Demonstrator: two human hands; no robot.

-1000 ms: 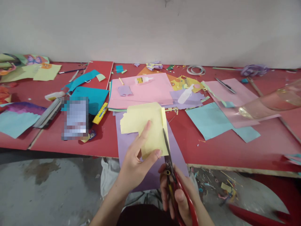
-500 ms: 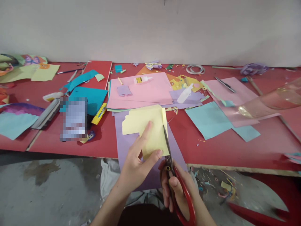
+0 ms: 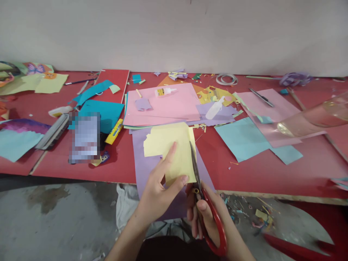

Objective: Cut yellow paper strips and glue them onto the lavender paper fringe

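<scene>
Head camera: a left hand (image 3: 160,192) spreads thumb and forefinger over pale yellow paper (image 3: 181,156), which lies above a purple sheet (image 3: 141,170) at the near edge of a red table (image 3: 231,185). The paper looks light, thin and easily creased, its ragged upper-left flap probably the most prone to tear; the broad middle, clear of the blades, seems the surest place to take hold. The left hand's other fingers are hidden, so whether they pinch from below cannot be told. A right hand (image 3: 208,217) curls around the red handles of dark-bladed scissors (image 3: 195,170), likely stiff and heavier than the paper. The blades run nearly together along the paper's right side, a narrow pale strip showing beyond their tips.

Just beyond, a small glue bottle (image 3: 162,92) and a purple scrap (image 3: 143,104) lie on stacked pink paper (image 3: 157,110). To the right are a white bottle (image 3: 214,108) on its side and light blue paper (image 3: 240,139); to the left, a yellow packet (image 3: 114,131) beside teal paper (image 3: 108,107). A pale wall (image 3: 174,36) stands behind.
</scene>
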